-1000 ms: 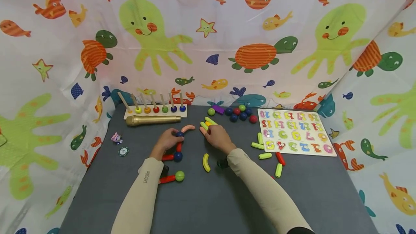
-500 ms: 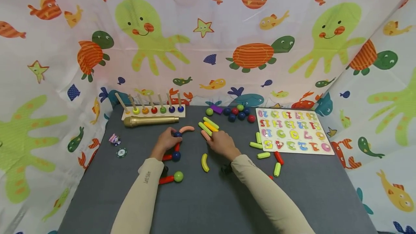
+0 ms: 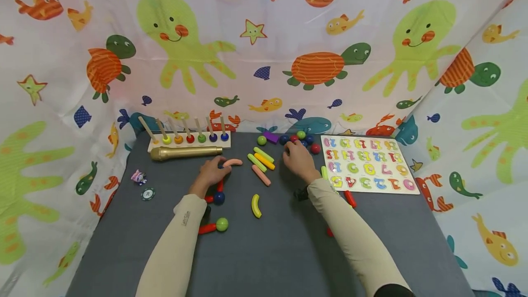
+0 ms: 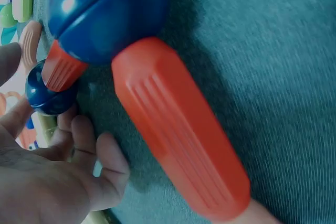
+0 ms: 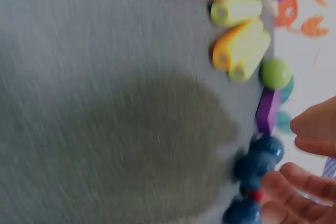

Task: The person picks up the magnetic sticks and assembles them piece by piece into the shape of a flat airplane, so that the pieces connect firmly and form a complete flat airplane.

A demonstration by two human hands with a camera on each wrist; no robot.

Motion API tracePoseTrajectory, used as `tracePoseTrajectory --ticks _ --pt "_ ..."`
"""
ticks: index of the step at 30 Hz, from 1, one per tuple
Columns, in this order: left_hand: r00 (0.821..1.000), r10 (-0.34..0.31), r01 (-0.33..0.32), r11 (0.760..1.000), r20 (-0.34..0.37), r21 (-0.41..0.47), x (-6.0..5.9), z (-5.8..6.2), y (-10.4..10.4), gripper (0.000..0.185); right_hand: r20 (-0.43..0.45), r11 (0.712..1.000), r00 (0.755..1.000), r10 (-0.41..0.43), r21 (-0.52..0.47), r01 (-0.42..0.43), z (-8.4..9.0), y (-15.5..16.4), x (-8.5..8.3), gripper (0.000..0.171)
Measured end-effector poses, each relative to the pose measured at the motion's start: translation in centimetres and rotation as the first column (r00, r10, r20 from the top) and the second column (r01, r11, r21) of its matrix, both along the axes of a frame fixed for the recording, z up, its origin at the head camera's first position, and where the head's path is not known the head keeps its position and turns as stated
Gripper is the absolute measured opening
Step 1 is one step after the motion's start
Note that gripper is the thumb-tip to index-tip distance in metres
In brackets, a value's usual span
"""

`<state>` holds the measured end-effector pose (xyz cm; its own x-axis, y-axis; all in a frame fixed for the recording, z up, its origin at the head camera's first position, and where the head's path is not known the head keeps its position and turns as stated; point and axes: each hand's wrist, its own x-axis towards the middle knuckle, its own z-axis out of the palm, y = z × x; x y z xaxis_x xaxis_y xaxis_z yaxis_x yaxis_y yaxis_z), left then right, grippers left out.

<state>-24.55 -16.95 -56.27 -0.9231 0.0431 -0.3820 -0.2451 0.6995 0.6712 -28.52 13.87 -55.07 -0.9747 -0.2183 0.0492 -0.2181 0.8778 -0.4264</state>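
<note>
A chain of red rods and balls [image 3: 217, 196] is being steadied on the worktop [image 3: 268, 251] by the left hand [image 3: 211, 172], fingertips resting on its top blue ball [image 4: 47, 94]. Farther right, loose balls [image 3: 310, 140] are being reached for by the right hand [image 3: 299, 158], fingers loosely curled, apparently empty. Many rods are lying unused.

Even, soft light in the head view; both wrist views are dimmer and less sharp.

The head view is bright and sharp at its centre, with only faint shadows under the arms on the grey tabletop [image 3: 264, 251]; the patterned curtain [image 3: 264, 49] bows and stretches toward the edges from wide-angle distortion. The left wrist view is dark and bluish, its red rod [image 4: 178, 129] close and slightly soft. The right wrist view is heavily motion-blurred, with a broad shadow on the cloth.
</note>
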Motion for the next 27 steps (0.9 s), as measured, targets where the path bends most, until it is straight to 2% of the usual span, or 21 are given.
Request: tracePoseTrajectory --ticks 4,8,11,17,20,21,22,25,27 --pt "1.000 -0.002 0.001 1.000 -0.015 -0.024 -0.2 0.1 0.5 0.053 0.021 0.997 0.999 0.033 0.066 -0.034 0.2 0.8 -1.2 0.033" --pt "0.999 0.042 -0.042 0.998 -0.002 -0.049 -0.5 -0.1 0.9 0.049 0.064 0.995 0.997 0.039 0.094 -0.045 -0.5 1.0 -1.9 0.035" --pt "0.997 0.073 -0.073 0.995 -0.002 -0.066 -0.6 -0.3 1.2 0.045 0.081 0.997 0.997 0.014 0.071 -0.020 -1.2 1.0 -2.3 0.038" --pt "0.998 0.065 -0.065 0.997 -0.005 -0.046 -0.6 -0.2 1.1 0.044 0.097 0.998 0.994 -0.058 0.039 0.055 -2.7 1.1 -2.8 0.041" --pt "0.997 0.074 -0.074 0.997 0.002 -0.003 -0.6 -0.1 0.6 0.043 0.072 0.995 0.994 -0.085 -0.054 0.089 -3.4 0.9 -2.4 0.037" --pt "0.997 0.082 -0.082 0.997 0.002 0.009 -0.6 -0.1 0.5 0.043 0.049 0.989 0.996 -0.081 -0.122 0.087 -4.4 1.0 -2.8 0.036" --pt "0.996 0.085 -0.085 0.996 0.002 0.016 -0.6 -0.2 0.3 0.042 0.051 0.978 0.994 -0.095 -0.183 0.103 -4.3 0.7 -2.6 0.036" --pt "0.994 0.104 -0.105 0.993 0.016 0.048 -0.5 -0.4 -0.1 0.040 0.098 0.927 0.989 -0.114 -0.348 0.141 -3.5 -0.9 -2.0 0.038" --pt "0.992 0.122 -0.123 0.990 0.027 0.070 -0.5 -0.6 -0.2 0.039 0.165 0.887 0.981 -0.100 -0.431 0.163 -2.7 -2.2 -1.5 0.041"
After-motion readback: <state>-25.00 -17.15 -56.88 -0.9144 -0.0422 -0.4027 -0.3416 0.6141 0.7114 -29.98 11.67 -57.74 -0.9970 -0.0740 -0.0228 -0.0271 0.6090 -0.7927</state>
